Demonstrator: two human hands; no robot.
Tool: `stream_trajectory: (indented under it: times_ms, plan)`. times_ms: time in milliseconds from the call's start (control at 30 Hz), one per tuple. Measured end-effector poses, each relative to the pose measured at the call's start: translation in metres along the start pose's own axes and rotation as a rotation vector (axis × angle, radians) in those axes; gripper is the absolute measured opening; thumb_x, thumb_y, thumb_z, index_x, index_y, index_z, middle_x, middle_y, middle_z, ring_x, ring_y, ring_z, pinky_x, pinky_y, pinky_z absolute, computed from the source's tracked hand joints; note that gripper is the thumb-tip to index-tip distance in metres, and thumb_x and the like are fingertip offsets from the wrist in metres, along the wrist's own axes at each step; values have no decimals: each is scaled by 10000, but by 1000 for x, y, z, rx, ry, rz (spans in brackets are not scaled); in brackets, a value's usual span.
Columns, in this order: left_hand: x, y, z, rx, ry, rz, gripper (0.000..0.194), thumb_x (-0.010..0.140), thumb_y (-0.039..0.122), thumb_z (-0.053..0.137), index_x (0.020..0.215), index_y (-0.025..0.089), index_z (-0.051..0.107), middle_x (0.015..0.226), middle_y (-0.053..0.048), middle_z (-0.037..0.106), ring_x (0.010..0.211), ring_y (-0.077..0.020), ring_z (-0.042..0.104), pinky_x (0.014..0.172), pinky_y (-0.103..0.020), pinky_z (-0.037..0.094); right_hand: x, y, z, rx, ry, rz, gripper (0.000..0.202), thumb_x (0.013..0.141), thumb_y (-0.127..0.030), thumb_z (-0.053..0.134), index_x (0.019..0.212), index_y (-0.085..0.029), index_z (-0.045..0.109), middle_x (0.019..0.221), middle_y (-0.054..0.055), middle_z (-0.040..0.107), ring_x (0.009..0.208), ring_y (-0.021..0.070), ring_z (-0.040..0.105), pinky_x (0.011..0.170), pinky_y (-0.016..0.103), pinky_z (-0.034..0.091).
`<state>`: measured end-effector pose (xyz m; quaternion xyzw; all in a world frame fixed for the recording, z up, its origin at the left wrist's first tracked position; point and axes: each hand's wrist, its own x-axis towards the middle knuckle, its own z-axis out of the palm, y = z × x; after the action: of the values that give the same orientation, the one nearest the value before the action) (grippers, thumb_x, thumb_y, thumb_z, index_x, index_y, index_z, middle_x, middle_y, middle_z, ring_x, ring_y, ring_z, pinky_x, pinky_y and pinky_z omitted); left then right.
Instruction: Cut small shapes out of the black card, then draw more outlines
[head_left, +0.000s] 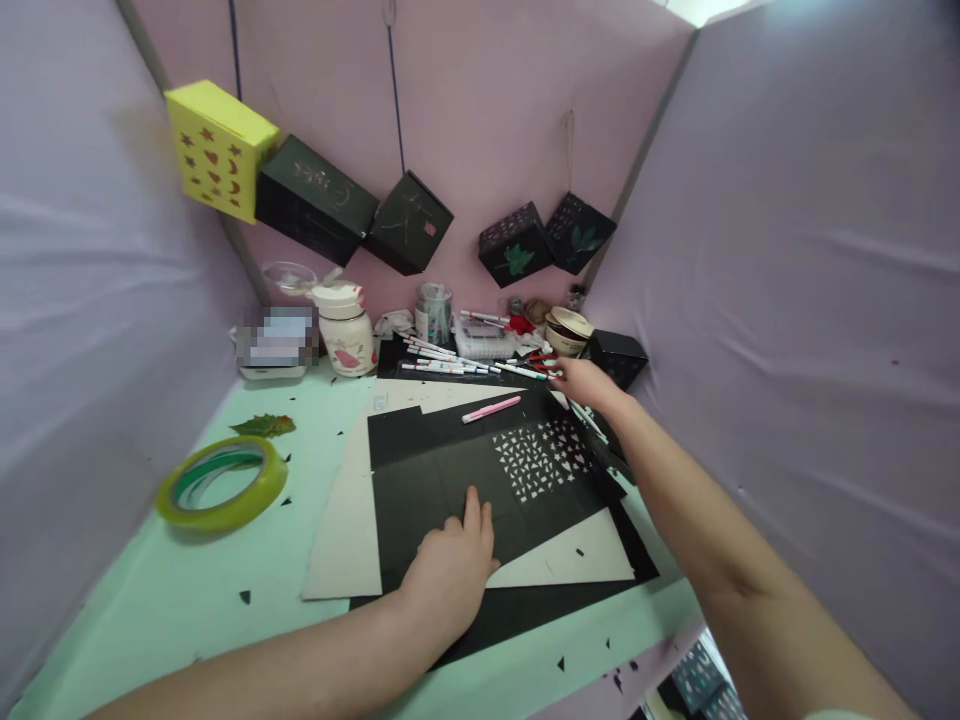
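While the left hand (450, 570) lies flat with the fingers spread on the black paper sheet (480, 480), holding it down rather than gripping anything, the right hand (581, 380) is stretched out past the sheet's far right corner into the scatter of marker pens (450, 360). Its fingertips sit right at the end of that pile, but honestly it's too small to tell whether they've closed on a pen or are just touching one.

The sheet is lying on a pale board (345, 520) on the mint green table (187, 590), right in front of the person. A patch of small triangle cutouts (541, 458) fills its right part, and a pink pen knife (491, 408) rests just beyond its far edge. Left of the sheet, well apart, there's a roll of green tape (221, 483) and a leaf (264, 426).

That paper looks thin, light and floppy, probably keen to slide on the board. The cutout patch is likely the weak spot and would tear easily, so pressing or lifting it by the solid part, where the left palm sits now, seems the safer bet. Tiny black offcuts are dotted around the sheet.
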<state>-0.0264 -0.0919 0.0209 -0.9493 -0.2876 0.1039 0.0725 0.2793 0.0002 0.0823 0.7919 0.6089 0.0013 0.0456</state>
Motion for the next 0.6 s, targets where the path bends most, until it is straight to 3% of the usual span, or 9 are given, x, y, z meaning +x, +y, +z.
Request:
stream_trajectory:
  times_ms: [133,267,400,600]
  plan:
    - [-1,1,0,-19,-2,-6,582,927,373,512,1433,103,413,1484,-227,352,788,-252,664,513,-319,555,-10,43,14,-63,-124,106,212,833,-222,597,926,-93,738,957,194,731,913,282,691,741,303,478]
    - [-2,1,0,-25,3,-10,599,928,401,505,1443,114,398,1492,-227,343,797,-249,660,516,-319,549,-15,51,40,-70,-186,117,181,838,-262,628,900,-118,719,925,111,740,856,207,693,753,319,499]
    - [-3,1,-2,-28,13,-19,597,930,423,496,1434,113,415,1484,-229,359,822,-254,661,533,-315,546,-17,47,51,-63,-139,139,164,799,-200,610,845,-113,740,924,168,740,889,247,700,702,271,466]
    - [-4,2,-3,-38,13,-15,601,930,422,496,1432,100,417,1481,-234,364,818,-261,662,536,-323,544,-32,55,35,-60,9,253,249,818,-261,551,937,-98,696,979,221,708,869,307,683,633,318,434]
